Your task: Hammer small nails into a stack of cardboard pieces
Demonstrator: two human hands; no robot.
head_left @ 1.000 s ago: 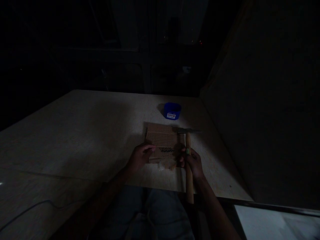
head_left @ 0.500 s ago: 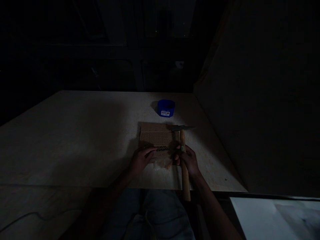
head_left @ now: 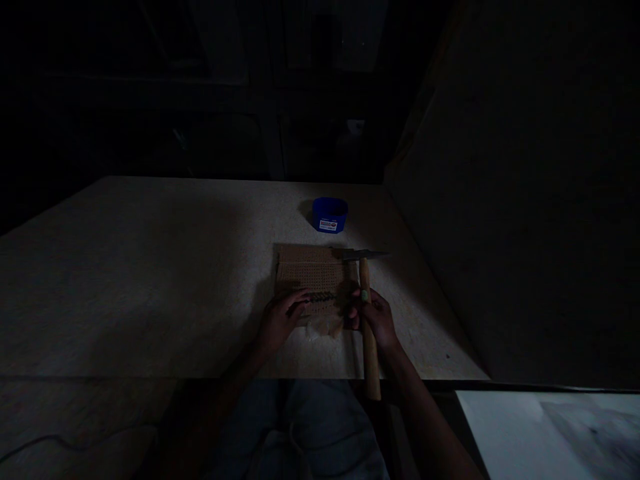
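Observation:
On the table lies a brown, holed or woven-looking mat or board [head_left: 315,275], with a row of small dark pieces [head_left: 323,297] across its lower part; the dimness hides their kind. My left hand [head_left: 280,317] rests at its left side, fingers stretched towards the left end of that row, with thumb and forefinger slightly apart. At the right side, my right hand [head_left: 379,319] is closed around the wooden handle of a hammer [head_left: 370,353], whose metal head points away from me. Crumpled clear plastic [head_left: 324,327] sticks out at the near edge of the mat or board.
Beyond the mat or board stands a blue plastic tub [head_left: 330,217] with a white label. A dark upright panel [head_left: 500,220] borders the pale table [head_left: 200,267] on the right. A white surface [head_left: 505,427] lies lower right, a cable [head_left: 55,439] lower left.
My left fingertips have drawn back slightly to the left from the dark row, showing more of it. My right hand keeps its hold on the hammer. The view has shifted slightly.

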